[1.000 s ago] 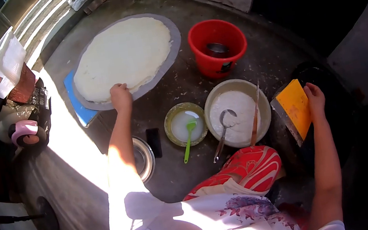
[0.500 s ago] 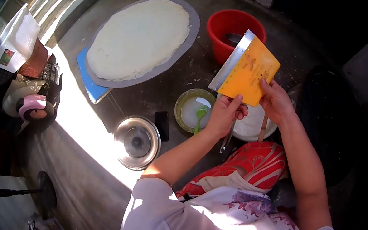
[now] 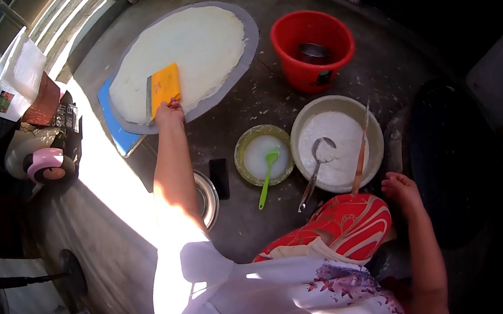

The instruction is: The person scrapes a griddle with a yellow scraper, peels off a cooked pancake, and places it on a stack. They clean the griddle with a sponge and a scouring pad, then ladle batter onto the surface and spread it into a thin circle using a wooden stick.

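Observation:
My left hand [image 3: 169,112] is closed on the lower edge of a yellow scraper [image 3: 165,85] with a metal blade. The scraper is over the near left part of a wide, pale, flat layer [image 3: 194,44] on a round grey sheet [image 3: 250,33]. My right hand [image 3: 402,191] is empty, its fingers loosely bent and apart, just right of a large bowl [image 3: 378,157]. White paste [image 3: 333,134] fills much of that bowl, with a metal ladle [image 3: 312,181] and a wooden stick [image 3: 362,162] in it.
Left of the large bowl stands a smaller green bowl [image 3: 242,175] of whitish liquid with a green spatula [image 3: 266,181]. A red bucket [image 3: 300,70] holds a metal bowl [image 3: 312,52]. A dark phone-like object [image 3: 220,178] and a round metal dish [image 3: 208,200] lie nearby.
My left hand has carried the scraper forward and left, from before my body to the pale layer. My right hand has let go of the scraper and moved down beside the large bowl.

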`<state>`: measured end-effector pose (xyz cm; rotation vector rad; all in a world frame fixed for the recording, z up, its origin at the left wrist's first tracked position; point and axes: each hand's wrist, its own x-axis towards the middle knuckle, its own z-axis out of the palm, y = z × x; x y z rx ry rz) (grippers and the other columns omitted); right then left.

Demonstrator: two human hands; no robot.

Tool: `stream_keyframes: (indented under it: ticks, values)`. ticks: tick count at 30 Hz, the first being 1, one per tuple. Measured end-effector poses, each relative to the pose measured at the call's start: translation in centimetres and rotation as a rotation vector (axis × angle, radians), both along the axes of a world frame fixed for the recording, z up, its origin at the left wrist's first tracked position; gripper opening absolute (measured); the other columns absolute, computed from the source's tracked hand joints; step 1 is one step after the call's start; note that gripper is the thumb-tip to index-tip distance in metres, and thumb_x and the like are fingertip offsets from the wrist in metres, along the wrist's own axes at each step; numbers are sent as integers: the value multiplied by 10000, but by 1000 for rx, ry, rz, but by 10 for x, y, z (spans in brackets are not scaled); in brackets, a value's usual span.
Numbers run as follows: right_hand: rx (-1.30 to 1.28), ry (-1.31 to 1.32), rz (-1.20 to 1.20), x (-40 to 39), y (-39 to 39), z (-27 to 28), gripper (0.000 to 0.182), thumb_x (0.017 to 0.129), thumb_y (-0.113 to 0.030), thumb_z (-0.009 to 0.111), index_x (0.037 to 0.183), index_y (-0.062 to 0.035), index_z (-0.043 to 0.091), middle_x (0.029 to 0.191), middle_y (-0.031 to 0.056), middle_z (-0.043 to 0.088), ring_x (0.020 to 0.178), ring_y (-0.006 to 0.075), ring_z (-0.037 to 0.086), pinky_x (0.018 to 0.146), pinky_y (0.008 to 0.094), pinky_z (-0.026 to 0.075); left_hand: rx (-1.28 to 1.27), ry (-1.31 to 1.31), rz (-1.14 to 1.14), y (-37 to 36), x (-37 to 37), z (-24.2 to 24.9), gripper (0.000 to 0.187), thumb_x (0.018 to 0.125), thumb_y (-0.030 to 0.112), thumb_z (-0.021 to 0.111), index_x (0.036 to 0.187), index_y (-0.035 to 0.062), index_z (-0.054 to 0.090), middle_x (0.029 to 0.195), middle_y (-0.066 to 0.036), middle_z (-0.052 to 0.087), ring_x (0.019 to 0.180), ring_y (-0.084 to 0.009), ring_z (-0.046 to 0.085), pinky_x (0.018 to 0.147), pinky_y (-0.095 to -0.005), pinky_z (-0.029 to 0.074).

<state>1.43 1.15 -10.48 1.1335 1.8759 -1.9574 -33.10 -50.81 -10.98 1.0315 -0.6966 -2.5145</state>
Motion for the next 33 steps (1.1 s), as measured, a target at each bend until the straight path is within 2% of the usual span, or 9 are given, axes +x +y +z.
stream_keyframes:
  ticks: [2, 5, 16, 19, 21, 22, 24, 25, 33]
  values:
    - [-24, -13, -22, 12, 4, -10, 279, 864, -210, 531, 1096, -57, 523, 917, 71, 619, 741, 135, 600, 602, 217, 445, -20, -2, -26, 6, 1, 2, 201, 910, 83, 369, 1105, 37, 384, 878, -145, 518, 598, -183, 519, 463, -202, 423]
    - [-33, -52, -18, 25, 3, -19, 299, 857, -183, 535, 1116, -36, 500, 932, 101, 602, 786, 185, 597, 693, 283, 486, -74, 13, -48, 12, 0, -5, 231, 908, 73, 358, 1134, 34, 372, 901, -167, 522, 609, -197, 528, 476, -212, 444]
    - [-106, -21, -78, 36, -18, -25, 287, 868, -189, 526, 1113, -40, 515, 911, 84, 617, 780, 176, 605, 681, 281, 483, -191, 16, -21, 36, -2, 5, 250, 901, 76, 385, 1149, 43, 382, 882, -153, 538, 514, -200, 512, 463, -218, 452]
    - [-108, -11, -77, 44, -19, -34, 279, 867, -195, 529, 1099, -40, 525, 919, 76, 617, 783, 162, 600, 675, 271, 476, -304, 82, -212, 35, 10, -4, 272, 862, 145, 512, 1106, 32, 469, 875, -131, 558, 568, -202, 543, 499, -257, 464]
    - [-98, -22, -80, 51, -19, -42, 271, 866, -201, 533, 1083, -39, 534, 922, 70, 616, 780, 154, 598, 672, 265, 472, -1359, -272, -465, 42, 24, -11, 317, 772, 228, 631, 1017, 36, 569, 890, -121, 579, 713, -237, 581, 614, -329, 480]
    - [-89, -47, -82, 54, -20, -48, 269, 862, -211, 541, 1068, -38, 543, 912, 67, 617, 766, 149, 596, 666, 261, 470, -1360, -275, -469, 53, 37, -1, 317, 772, 228, 631, 1017, 36, 569, 890, -121, 579, 713, -237, 581, 614, -329, 480]
    - [-78, -72, -83, 60, -21, -53, 268, 857, -221, 548, 1053, -37, 551, 901, 63, 617, 753, 144, 594, 659, 257, 468, -2128, -143, -389, 73, 55, 22, 338, 682, 266, 684, 933, 47, 627, 905, -122, 588, 863, -281, 569, 743, -370, 460]
    - [-72, -77, -74, 62, -24, -54, 276, 851, -233, 556, 1047, -38, 556, 889, 61, 618, 740, 139, 591, 649, 252, 466, -2274, -62, -374, 73, 57, 23, 293, 696, 251, 662, 923, 68, 629, 893, -126, 587, 859, -325, 547, 760, -398, 446]
    - [-45, -112, -93, 71, -31, -54, 309, 843, -258, 560, 1054, -32, 567, 864, 54, 621, 714, 127, 583, 609, 232, 457, -2490, -125, -545, 74, 35, 28, 135, 768, 164, 553, 754, 37, 597, 801, -147, 580, 790, -322, 545, 685, -415, 460]
